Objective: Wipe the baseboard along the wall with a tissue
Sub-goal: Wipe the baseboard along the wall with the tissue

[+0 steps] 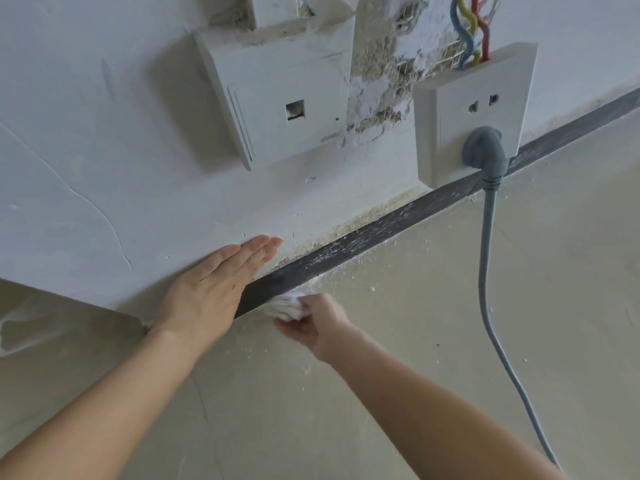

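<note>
Pressed flat against the wall, the left hand has its fingers straight and together, pointing toward 1 o'clock, with its lower edge just above the baseboard. Just beside it at 4 o'clock, the right hand is curled round a crumpled white tissue, palm turned up, and holds the wad against the baseboard where that strip meets the floor. The baseboard is a dark band that runs from behind the left hand up toward 2 o'clock, streaked with pale dust and scuffs beyond the tissue. Crumbs and powder lie scattered on the beige floor near the right hand and along the foot of the strip. At 12 o'clock from the hands a white panel box with a small square opening sits on the wall. At 1 o'clock from them a white socket carries a grey plug, whose cable drops across the baseboard and over the floor toward 5 o'clock. Blue, yellow and red wires twist into the top of the socket, and between the two boxes the plaster is rough and broken.
</note>
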`<state>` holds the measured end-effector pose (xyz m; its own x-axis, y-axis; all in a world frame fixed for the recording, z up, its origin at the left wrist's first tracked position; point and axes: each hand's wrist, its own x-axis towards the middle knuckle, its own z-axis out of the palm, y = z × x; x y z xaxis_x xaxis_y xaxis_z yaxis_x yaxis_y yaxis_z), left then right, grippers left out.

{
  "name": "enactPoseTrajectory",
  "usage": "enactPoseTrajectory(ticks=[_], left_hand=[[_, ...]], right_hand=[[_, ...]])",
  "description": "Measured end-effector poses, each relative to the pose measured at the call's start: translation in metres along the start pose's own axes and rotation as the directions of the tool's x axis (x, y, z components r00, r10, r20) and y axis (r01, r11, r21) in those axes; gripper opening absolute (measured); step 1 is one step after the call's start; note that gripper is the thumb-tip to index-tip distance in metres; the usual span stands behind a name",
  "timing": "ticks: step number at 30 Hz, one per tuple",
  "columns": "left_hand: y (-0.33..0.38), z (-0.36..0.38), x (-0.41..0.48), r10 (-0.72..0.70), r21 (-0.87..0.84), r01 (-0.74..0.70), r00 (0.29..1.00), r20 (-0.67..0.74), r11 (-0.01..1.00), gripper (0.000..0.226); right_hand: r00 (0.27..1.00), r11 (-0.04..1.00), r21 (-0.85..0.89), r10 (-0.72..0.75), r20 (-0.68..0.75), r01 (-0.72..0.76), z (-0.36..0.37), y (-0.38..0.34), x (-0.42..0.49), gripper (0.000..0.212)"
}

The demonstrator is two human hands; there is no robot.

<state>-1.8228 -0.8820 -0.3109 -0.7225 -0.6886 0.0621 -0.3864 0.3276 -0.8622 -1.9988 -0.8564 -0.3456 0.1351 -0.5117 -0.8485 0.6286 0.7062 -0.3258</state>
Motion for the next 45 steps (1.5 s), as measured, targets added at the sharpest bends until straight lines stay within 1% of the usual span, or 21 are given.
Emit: enactPoseTrajectory(ticks=[3, 5, 7, 9, 12, 13, 14, 16, 19, 20, 22, 25, 27, 29, 31, 33, 35, 38, 41, 43, 45], left_hand=[[-0.002, 0.002, -0.004, 0.005, 0.023, -0.004, 0.999, -0.042, 1.000, 0.073], [-0.004, 0.003, -0.007, 0.014, 0.018, -0.014, 0.999, -0.042, 1.000, 0.075], [-0.006, 0.003, -0.007, 0.011, 0.013, -0.011, 1.000, -0.026, 1.000, 0.081], [-0.005, 0.002, -0.008, 0.008, 0.013, -0.008, 1.000, -0.009, 1.000, 0.084], [-0.006, 0.001, -0.006, 0.007, 0.006, -0.007, 1.000, 0.003, 1.000, 0.084], [-0.007, 0.000, -0.006, 0.009, -0.006, -0.009, 1.000, 0.008, 1.000, 0.084], [-0.007, 0.000, -0.006, 0.011, -0.015, -0.011, 1.000, 0.011, 1.000, 0.085], [-0.006, 0.000, -0.006, 0.016, -0.028, -0.015, 1.000, 0.015, 0.999, 0.086], [-0.004, 0.000, -0.007, 0.005, -0.035, -0.005, 1.000, -0.017, 0.999, 0.080], [-0.005, 0.000, -0.006, 0.002, -0.043, -0.003, 0.999, -0.032, 0.999, 0.077], [-0.006, -0.003, -0.005, -0.001, -0.060, -0.002, 0.998, -0.056, 0.998, 0.071], [-0.005, -0.007, -0.005, -0.002, -0.031, 0.000, 0.998, -0.067, 1.000, 0.062], [-0.004, -0.009, -0.006, -0.009, -0.004, 0.009, 0.998, -0.063, 1.000, 0.059], [-0.004, -0.010, -0.006, -0.016, 0.010, 0.017, 0.998, -0.062, 1.000, 0.059], [-0.005, -0.011, -0.004, -0.026, -0.010, 0.026, 0.998, -0.061, 1.000, 0.060], [-0.005, -0.010, -0.005, -0.036, -0.048, 0.033, 0.997, -0.068, 0.998, 0.063], [-0.004, -0.010, -0.005, -0.035, -0.089, 0.029, 0.998, -0.060, 0.996, 0.068], [-0.003, -0.011, -0.005, -0.048, -0.140, 0.041, 0.998, -0.046, 0.989, 0.074], [-0.004, -0.011, -0.004, -0.056, -0.144, 0.048, 0.997, -0.054, 0.988, 0.074], [-0.004, -0.011, -0.004, -0.047, -0.129, 0.039, 0.997, -0.059, 0.991, 0.073], [-0.003, -0.011, -0.005, -0.039, -0.118, 0.032, 0.998, -0.058, 0.992, 0.072]], right_hand=[[0.991, 1.000, -0.021, -0.006, 0.136, 0.009, 0.023, -0.003, -0.013, 0.036], [0.995, 0.999, -0.013, -0.030, 0.091, 0.032, 0.021, -0.022, -0.016, 0.041], [0.997, 0.998, -0.016, -0.067, 0.033, 0.067, 0.010, -0.043, -0.017, 0.040], [0.991, 0.986, 0.099, -0.131, -0.015, 0.131, -0.004, -0.060, -0.016, 0.038], [0.975, 0.898, 0.382, -0.186, -0.120, 0.219, -0.026, -0.076, -0.010, 0.029], [0.966, 0.879, 0.406, -0.197, -0.165, 0.249, -0.030, -0.076, -0.010, 0.028], [0.960, 0.883, 0.389, -0.203, -0.193, 0.265, -0.032, -0.072, -0.009, 0.029], [0.960, 0.935, 0.261, -0.187, -0.208, 0.239, -0.028, -0.049, -0.007, 0.033], [1.000, 0.992, 0.124, -0.012, -0.022, 0.014, -0.004, -0.012, -0.012, 0.033], [0.999, 0.998, 0.055, 0.018, 0.040, -0.020, 0.004, -0.013, -0.013, 0.033], [0.998, 0.999, -0.048, 0.019, 0.067, -0.015, 0.013, -0.037, -0.021, 0.029], [0.998, 0.996, -0.077, -0.050, -0.031, 0.048, 0.005, -0.089, -0.025, 0.032], [0.985, 0.989, 0.005, -0.149, -0.082, 0.150, -0.009, -0.103, -0.019, 0.034], [0.965, 0.952, 0.185, -0.221, -0.138, 0.244, -0.025, -0.105, -0.011, 0.030], [0.942, 0.875, 0.367, -0.243, -0.231, 0.316, -0.039, -0.103, -0.008, 0.027], [0.916, 0.841, 0.408, -0.227, -0.332, 0.356, -0.048, -0.094, -0.005, 0.025], [0.926, 0.893, 0.337, -0.186, -0.328, 0.298, -0.051, -0.075, 0.000, 0.027], [0.990, 0.985, 0.137, -0.087, -0.111, 0.102, -0.034, -0.045, 0.003, 0.031], [0.999, 0.999, -0.005, -0.046, 0.028, 0.046, -0.017, -0.039, 0.000, 0.032], [0.997, 0.996, -0.046, -0.070, 0.017, 0.070, -0.014, -0.054, 0.003, 0.037], [0.989, 0.987, -0.092, -0.136, -0.064, 0.130, -0.019, -0.076, 0.010, 0.033]])
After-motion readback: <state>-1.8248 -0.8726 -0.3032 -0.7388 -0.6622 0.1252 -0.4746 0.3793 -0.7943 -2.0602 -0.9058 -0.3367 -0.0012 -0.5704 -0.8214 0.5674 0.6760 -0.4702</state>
